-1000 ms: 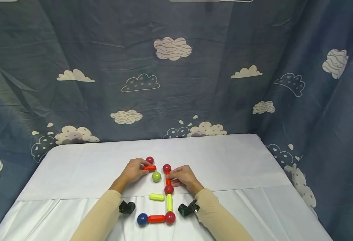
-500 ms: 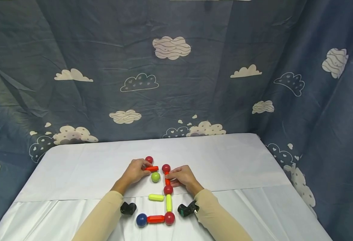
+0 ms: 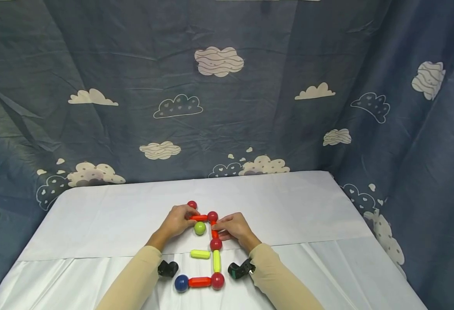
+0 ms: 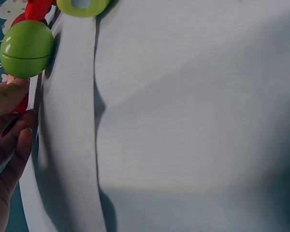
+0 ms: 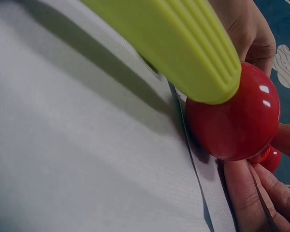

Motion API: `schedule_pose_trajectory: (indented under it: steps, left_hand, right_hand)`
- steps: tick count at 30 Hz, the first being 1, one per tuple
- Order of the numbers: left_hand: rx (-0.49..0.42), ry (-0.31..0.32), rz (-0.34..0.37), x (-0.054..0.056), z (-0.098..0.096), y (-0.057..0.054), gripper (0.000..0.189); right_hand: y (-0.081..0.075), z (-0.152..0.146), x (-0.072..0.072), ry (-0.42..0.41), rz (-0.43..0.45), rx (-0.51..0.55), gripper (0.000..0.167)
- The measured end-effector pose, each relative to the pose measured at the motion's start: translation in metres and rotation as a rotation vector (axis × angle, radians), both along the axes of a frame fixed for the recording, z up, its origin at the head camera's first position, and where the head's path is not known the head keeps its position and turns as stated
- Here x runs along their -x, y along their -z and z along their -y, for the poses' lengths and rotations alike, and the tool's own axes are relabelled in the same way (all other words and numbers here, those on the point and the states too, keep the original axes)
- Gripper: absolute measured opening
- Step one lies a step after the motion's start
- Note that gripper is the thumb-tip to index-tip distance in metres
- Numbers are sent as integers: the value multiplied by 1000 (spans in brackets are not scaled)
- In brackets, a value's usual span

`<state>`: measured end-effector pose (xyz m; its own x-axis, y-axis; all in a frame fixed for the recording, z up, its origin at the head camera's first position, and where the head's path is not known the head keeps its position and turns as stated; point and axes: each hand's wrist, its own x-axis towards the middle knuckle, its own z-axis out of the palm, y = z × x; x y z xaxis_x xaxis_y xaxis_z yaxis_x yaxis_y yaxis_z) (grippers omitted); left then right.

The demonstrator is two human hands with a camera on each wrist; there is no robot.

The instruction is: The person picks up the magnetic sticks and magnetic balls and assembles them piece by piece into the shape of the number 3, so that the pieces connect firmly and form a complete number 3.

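My left hand (image 3: 176,221) pinches a red rod (image 3: 199,218) whose right end is right at a red ball (image 3: 212,216). Below that ball, my right hand (image 3: 236,228) holds an upright-running red rod (image 3: 214,231), which leads down to another red ball (image 3: 216,244). A yellow-green rod (image 3: 217,261) continues the chain to a front red ball (image 3: 217,281), then a red rod (image 3: 199,282) and a blue ball (image 3: 181,283). In the left wrist view a green ball (image 4: 26,48) partly covers the pinched rod. Fingers sit behind the large red ball (image 5: 237,116) in the right wrist view.
A loose yellow-green rod (image 3: 200,254) lies left of the chain. One more red ball (image 3: 192,205) rests beyond my left hand. White cloth (image 3: 288,206) covers the table, and a dark blue cloud-print curtain (image 3: 250,107) hangs behind it.
My left hand has moved right with the red rod, bringing its end from a gap away up to the far red ball. The right hand stays on its rod.
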<state>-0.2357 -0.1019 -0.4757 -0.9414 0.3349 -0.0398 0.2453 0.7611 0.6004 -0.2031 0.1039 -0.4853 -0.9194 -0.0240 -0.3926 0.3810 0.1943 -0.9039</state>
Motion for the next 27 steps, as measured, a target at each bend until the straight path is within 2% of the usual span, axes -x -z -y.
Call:
schedule_pose_trajectory:
  steps: [7, 16, 27]
  left_hand:
    - [6, -21, 18, -1, -1, 0, 24]
    - [-14, -19, -1, -4, 2, 0, 29]
    - [-54, -14, -8, -16, 16, -11, 33]
  right_hand:
    - [1, 1, 0, 1, -9, -1, 22]
    - [1, 0, 0, -1, -9, -6, 21]
    - [0, -1, 0, -10, -15, -4, 22]
